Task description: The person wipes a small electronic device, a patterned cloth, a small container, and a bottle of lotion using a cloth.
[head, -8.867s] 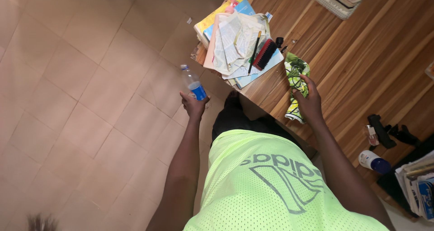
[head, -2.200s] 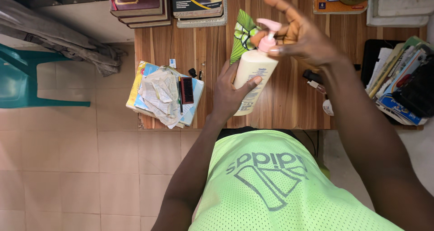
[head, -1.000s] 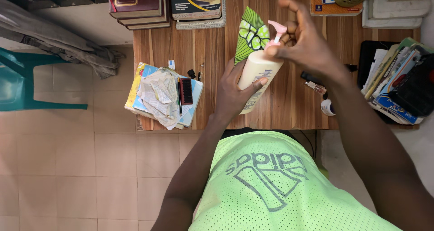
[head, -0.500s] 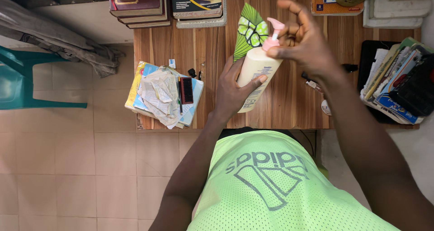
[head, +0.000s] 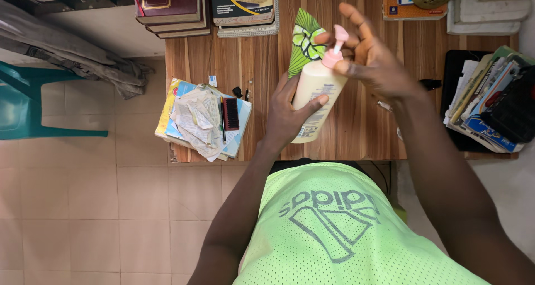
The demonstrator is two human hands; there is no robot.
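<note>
- Head view, far left: a teal chair [head: 22,109] stands on the tiled floor, with grey cloth heaped beyond it.
- On the left near corner of the desk [head: 256,62] lies a pile of papers and booklets [head: 195,120], with a small dark object on top.
- The left hand [head: 287,115] is wrapped around the lower body of a cream pump bottle [head: 317,95], thumb across its front, holding it tilted above the desk.
- Behind the bottle stands a green patterned packet [head: 304,42].
- The right hand [head: 376,62] is at the pink pump head [head: 336,48], thumb and forefinger touching it and the other fingers spread, gripping nothing else.
- Judged from this, the pump is being worked; a press would call for a firm left-hand hold.
- Far right: stacked books [head: 490,101] lean against a black case.
</note>
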